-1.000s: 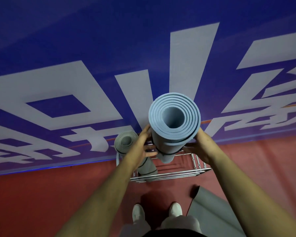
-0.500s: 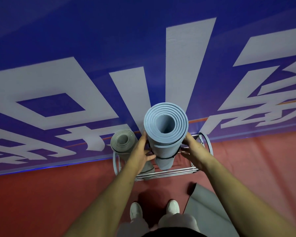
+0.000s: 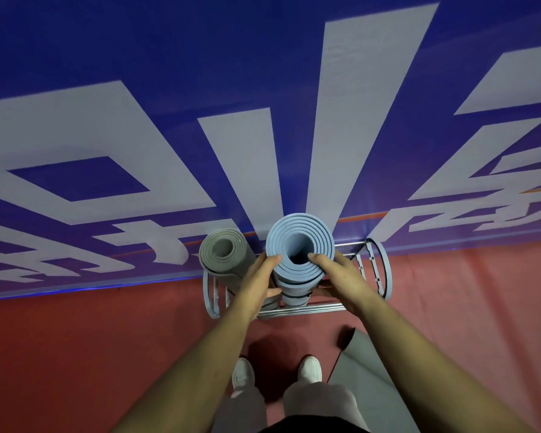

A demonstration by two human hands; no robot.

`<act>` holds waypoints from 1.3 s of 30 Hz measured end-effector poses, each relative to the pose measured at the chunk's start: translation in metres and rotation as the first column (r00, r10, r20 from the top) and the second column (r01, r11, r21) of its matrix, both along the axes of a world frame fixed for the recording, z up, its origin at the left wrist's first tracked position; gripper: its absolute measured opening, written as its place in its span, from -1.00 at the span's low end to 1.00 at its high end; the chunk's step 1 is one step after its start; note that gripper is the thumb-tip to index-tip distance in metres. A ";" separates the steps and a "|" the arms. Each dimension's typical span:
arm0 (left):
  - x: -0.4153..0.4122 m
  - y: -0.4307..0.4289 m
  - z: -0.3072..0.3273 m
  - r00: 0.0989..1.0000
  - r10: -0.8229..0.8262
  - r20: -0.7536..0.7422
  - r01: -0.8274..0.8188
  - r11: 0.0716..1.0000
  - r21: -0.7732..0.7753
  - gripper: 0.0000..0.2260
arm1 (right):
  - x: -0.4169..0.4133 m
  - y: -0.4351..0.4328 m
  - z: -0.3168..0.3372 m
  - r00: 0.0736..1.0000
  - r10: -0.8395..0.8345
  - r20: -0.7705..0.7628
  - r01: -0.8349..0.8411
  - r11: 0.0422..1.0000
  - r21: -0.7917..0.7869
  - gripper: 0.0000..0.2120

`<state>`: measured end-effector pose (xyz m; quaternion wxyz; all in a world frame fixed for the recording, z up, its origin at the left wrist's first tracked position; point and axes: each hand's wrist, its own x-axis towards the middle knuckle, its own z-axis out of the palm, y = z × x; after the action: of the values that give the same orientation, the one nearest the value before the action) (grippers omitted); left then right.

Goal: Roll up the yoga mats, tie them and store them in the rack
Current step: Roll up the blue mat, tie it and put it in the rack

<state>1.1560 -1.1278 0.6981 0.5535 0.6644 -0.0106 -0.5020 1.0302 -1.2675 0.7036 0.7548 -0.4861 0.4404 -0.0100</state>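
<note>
Both hands are gripping the blue rolled mat [image 3: 300, 242] at its top end: left hand [image 3: 256, 285] wrapping the left side with the thumb hooking over the rim, right hand [image 3: 341, 278] curling round the right side with a digit lying across the spiral edge. Mat is standing upright inside the rack [image 3: 384, 267], roughly mid-rack, lower end hiding behind the hands and front rails. A black strap [image 3: 295, 297] is circling the roll just below the hands. Just beside it on the left, a grey rolled mat [image 3: 222, 251] is standing in the same rack, leaning slightly left, the left hand sitting between the two rolls. Rack is sitting on the red floor [image 3: 75, 354] against the wall: rounded pale-blue end hoops joined by thin metal rails. Behind it a blue banner [image 3: 138, 42] is covering the wall, carrying huge white characters, too cropped to read. Near the right foot, a flat grey mat [image 3: 369, 382] is lying unrolled on the floor, one corner curling up, dark underside showing. Two white shoes [image 3: 242, 371] are standing close to the rack front. Both rolls are showing tight foam-like spirals with hollow cores; blue surface looking matte and smooth.
</note>
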 end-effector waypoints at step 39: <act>0.026 -0.008 -0.205 0.898 -0.294 0.328 0.075 0.835 0.545 -0.47 | 0.065 0.017 -0.243 0.951 0.088 -0.296 -0.135 0.981 -0.142 -0.79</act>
<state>1.1821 -1.1362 0.4928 0.2871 0.8724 -0.0526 -0.3921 1.0953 -1.2501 0.4602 0.6402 -0.5657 0.5153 0.0683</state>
